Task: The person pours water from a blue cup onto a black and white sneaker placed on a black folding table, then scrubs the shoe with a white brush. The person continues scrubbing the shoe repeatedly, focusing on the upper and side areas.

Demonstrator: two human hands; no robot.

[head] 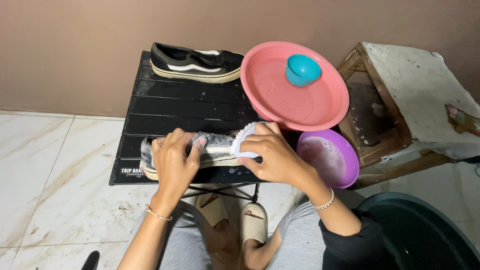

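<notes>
At the desk's near edge lies a wet, sudsy sneaker, likely light, soft-sided and slippery; left hand fingers wrap its middle, best gripped by the firm sole, while right hand clasps a white brush.

A black slatted folding table on the pale tiled floor carries a soapy grey shoe at its near edge under both hands' grip, a black sneaker well beyond it, and a pink basin just beyond-right, overhanging.
</notes>
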